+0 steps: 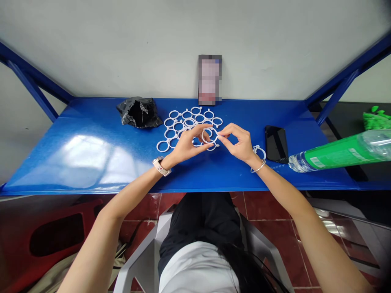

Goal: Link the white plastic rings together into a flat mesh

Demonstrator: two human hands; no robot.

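Note:
A thin white ring (203, 138) is held upright between my two hands, above the blue table. My left hand (190, 142) grips it from the left, thumb below and fingers at its top edge. At its right edge, my right hand (237, 140) pinches the ring between thumb and forefinger. Behind and left of my hands lies a cluster of several similar white rings (163, 141), each with a small knob or eyelet, some overlapping and partly hidden by my left hand. More white rings (262, 152) rest beside my right wrist.
A torn black plastic bag (143, 113) sits at the back left of the blue table (128, 171). One phone (209, 81) leans against the wall; a dark phone (275, 142) lies flat on the right. A green-labelled plastic bottle (342, 150) extends in from the right edge.

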